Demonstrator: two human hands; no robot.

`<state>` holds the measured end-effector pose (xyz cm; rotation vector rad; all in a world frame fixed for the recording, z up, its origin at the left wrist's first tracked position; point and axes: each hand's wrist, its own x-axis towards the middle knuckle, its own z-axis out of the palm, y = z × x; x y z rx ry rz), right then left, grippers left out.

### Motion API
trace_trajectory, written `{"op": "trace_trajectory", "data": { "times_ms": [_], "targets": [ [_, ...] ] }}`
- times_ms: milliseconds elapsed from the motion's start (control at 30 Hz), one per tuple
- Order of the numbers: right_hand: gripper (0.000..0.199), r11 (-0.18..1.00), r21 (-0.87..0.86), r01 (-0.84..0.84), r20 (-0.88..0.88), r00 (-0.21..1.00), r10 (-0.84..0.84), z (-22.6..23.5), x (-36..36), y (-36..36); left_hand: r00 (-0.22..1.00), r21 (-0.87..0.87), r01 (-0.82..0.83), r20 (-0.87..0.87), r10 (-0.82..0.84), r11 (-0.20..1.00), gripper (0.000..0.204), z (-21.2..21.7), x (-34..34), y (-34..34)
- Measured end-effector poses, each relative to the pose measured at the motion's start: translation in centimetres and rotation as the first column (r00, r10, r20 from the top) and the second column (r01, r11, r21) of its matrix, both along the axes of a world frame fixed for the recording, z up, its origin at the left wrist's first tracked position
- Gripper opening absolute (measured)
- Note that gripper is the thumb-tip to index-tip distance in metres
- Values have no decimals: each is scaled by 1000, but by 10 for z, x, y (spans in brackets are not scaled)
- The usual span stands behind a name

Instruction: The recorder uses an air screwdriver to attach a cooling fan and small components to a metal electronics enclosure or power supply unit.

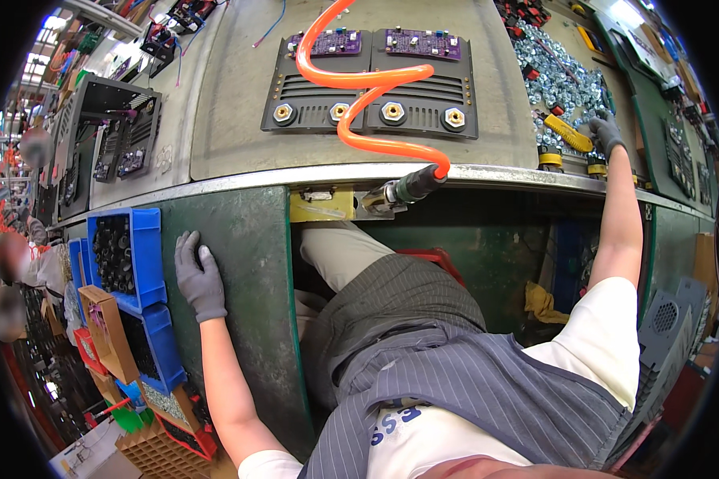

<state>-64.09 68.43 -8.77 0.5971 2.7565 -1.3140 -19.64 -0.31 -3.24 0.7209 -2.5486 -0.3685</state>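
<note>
My left hand [200, 277], in a grey glove, lies with its fingers stretched out on the dark green panel [248, 319], beside a blue bin. My right hand [607, 133], gloved the same way, is at the near edge of a heap of shiny metal nuts [555, 68] on the bench. Its fingers are bent together; whatever they pinch is too small to make out. A yellow-handled tool [567, 132] lies just left of that hand. Two dark slotted panels [367, 96] with purple circuit boards [422, 44] and brass-centred hex fittings [392, 112] lie at mid-bench.
An orange coiled air hose [363, 80] hangs across the panels to an air tool [403, 191] at the bench edge. Blue bins [146, 259] of black parts stand at left, near a cardboard box [108, 331]. An open black housing [108, 132] sits at the far left.
</note>
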Motion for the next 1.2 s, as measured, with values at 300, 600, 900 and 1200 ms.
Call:
{"op": "trace_trajectory", "data": {
  "times_ms": [300,600,900,1200],
  "targets": [
    [31,251,-959,-133,-50,949,312,47,29,-88,957,-260,282,11,-289,924,36,28,-51,35],
    [43,192,-947,-256,-43,695,717,68,84,-230,870,-147,481,-37,-491,864,34,27,-170,114],
    [47,673,-271,-688,-137,720,680,58,113,-294,936,60,349,25,-351,935,16,6,-172,115],
    [45,519,-528,-672,-167,682,712,43,119,-371,956,-24,292,14,-292,956,19,5,-149,52]
  ]
}}
